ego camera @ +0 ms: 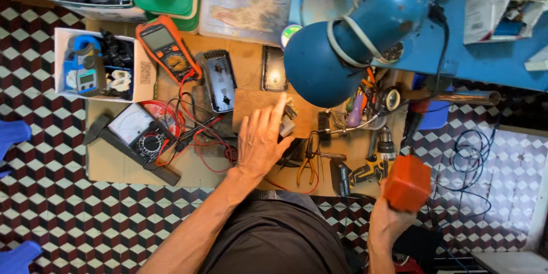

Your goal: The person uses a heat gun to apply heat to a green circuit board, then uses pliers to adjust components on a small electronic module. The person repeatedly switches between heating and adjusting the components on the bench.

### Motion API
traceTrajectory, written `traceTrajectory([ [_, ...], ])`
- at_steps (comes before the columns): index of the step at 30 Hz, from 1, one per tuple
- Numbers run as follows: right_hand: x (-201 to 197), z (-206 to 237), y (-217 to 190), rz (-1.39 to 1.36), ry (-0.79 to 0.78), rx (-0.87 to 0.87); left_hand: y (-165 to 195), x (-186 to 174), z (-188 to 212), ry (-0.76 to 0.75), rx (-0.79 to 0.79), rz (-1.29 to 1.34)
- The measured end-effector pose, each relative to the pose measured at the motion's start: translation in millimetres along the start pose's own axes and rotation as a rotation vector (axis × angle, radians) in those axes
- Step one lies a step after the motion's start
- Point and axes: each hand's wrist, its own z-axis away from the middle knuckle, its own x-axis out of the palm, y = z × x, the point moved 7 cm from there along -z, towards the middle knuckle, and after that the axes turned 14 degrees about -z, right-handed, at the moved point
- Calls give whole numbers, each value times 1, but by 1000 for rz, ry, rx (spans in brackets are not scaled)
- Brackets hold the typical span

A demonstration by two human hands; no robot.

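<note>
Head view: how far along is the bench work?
Done: meters out, orange multimeter and analog meter on the cardboard with leads spread. In hand: right hand holds an orange block; left hand rests flat by small parts. Left: yellow drill lies untouched.

The red block (407,183) is boxy with rounded edges, plain orange-red plastic, gripped from below in the right hand (388,222) and held tilted off the table's near-right edge. The small grey part (287,124) lies on the brown board, under the left hand's (260,140) fingertips.
</note>
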Motion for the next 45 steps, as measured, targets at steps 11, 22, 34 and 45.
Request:
traceTrajectory([
  [11, 26, -31, 64, 477, 34, 52, -24, -4, 12, 20, -159, 171],
  [22, 102, 46, 6, 307, -497, -340, -50, -31, 56, -86, -344, 475],
  [34, 138, 57, 34, 450, -602, 28, -62, -17, 38, -457, -285, 1197],
  [45, 76, 105, -11, -838, -620, 683, -44, -50, 10, -139, 47, 581],
])
